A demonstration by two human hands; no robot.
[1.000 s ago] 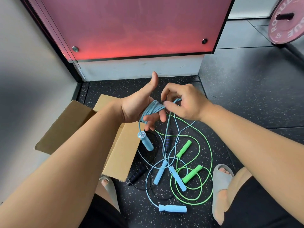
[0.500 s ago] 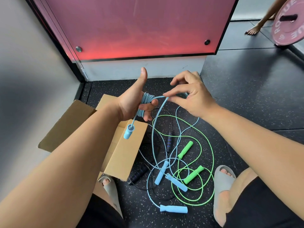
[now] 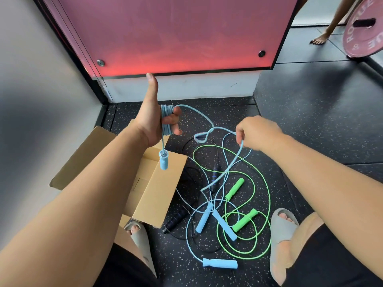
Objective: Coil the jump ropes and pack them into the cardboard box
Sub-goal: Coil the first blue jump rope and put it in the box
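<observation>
My left hand [image 3: 154,121] is raised with the thumb up, and a light blue jump rope [image 3: 165,121] is wound in several turns around its fingers. One blue handle [image 3: 163,160] dangles below that hand, over the open cardboard box [image 3: 157,195]. My right hand [image 3: 257,133] pinches the same rope's free length out to the right, with a small loop [image 3: 201,136] sagging between the hands. On the floor lie a green rope [image 3: 263,183] with green handles, more blue handles [image 3: 204,217], and a black rope's handle [image 3: 176,219].
A pink panel and white wall base [image 3: 180,85] close the far side, a grey wall the left. My feet in grey slides [image 3: 284,230] flank the rope pile. A red weight plate [image 3: 364,32] and another person's bare foot [image 3: 320,39] are at the far right.
My right hand has swung away from the left hand, down and to the right, drawing out the blue rope. The left hand rose with its thumb up; the dangling handle hangs over the box.
</observation>
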